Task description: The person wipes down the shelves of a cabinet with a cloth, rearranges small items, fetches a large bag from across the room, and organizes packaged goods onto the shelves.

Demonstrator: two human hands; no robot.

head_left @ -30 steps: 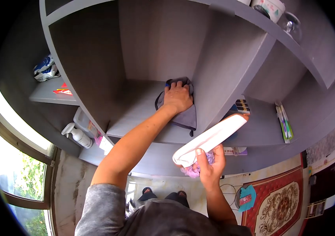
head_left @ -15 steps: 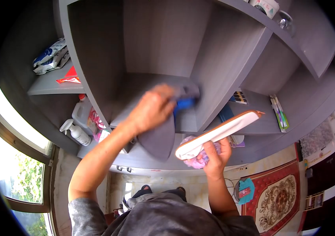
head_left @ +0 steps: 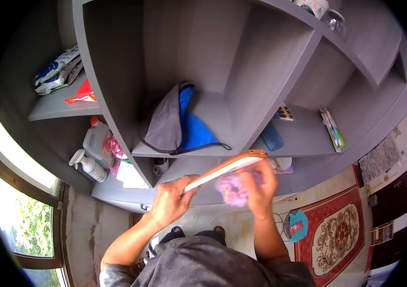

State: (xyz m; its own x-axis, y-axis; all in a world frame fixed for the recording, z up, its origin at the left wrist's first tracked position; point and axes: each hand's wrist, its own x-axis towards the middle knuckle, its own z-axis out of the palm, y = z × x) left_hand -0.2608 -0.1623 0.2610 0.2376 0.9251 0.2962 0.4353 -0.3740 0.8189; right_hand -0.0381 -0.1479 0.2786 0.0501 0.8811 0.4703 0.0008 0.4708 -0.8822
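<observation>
Grey cloth now lies released on the shelf; left hand has joined right hand, both grasping the white pouch.

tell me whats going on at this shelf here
A person stands at a grey shelf unit. Both hands hold a flat white pouch with a brown edge: the left hand at its near end, the right hand also in a grip on a purple fluffy thing. A grey and blue cloth lies in the middle compartment, untouched.
</observation>
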